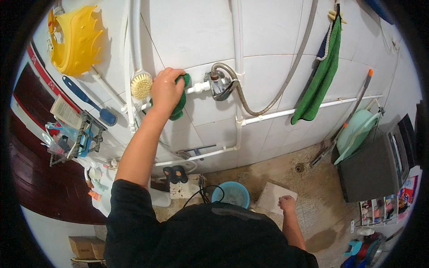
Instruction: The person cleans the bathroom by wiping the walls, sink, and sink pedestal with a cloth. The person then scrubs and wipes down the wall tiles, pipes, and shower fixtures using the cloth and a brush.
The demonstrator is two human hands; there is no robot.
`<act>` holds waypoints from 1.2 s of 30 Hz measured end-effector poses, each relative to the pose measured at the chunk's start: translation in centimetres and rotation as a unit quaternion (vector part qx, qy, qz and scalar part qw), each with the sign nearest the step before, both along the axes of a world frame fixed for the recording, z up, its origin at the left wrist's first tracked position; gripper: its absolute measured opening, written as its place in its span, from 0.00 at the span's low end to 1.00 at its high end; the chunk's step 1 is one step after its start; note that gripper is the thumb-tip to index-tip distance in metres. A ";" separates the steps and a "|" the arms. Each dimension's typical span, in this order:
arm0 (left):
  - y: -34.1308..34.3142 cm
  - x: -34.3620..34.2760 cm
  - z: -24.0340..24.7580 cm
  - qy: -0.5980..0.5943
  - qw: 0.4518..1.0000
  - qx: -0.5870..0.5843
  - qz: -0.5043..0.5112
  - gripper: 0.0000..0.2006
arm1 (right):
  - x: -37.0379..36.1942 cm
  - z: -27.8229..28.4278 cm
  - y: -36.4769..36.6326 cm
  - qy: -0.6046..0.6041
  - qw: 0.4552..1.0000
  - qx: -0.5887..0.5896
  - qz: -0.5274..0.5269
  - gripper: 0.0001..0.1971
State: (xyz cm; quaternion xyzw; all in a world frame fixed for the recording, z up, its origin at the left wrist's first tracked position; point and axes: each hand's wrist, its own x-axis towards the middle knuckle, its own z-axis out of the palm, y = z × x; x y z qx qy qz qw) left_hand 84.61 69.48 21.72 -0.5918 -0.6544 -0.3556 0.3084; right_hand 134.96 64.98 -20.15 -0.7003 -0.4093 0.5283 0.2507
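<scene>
My left hand reaches up to the tiled wall, its fingers closed on a green cloth at the white pipe. Part of the cloth is hidden behind the hand. Just left of it hangs a round brush with pale bristles and a white handle. To its right is a metal valve with a flexible grey hose. Low at the right, my right hand hangs above a pale square slab; its fingers are curled in, and nothing shows in them.
A blue basin of water stands on the floor near black cables. Another green cloth hangs on the wall. At the left are a yellow shower cap, a blue brush and a wire rack. A grey washing machine stands right.
</scene>
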 end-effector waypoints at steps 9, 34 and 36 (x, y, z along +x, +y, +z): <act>3.0 2.8 1.6 0.059 0.963 -0.199 0.171 0.15 | -5.6 0.1 3.7 0.052 0.993 0.084 0.057 0.12; 4.3 4.1 0.3 0.116 0.966 -0.130 0.189 0.10 | -2.4 4.2 10.0 -0.042 0.970 0.112 0.212 0.10; 4.2 3.3 0.1 0.133 0.960 -0.130 0.210 0.09 | -3.7 5.4 10.4 -0.085 0.942 0.211 0.248 0.10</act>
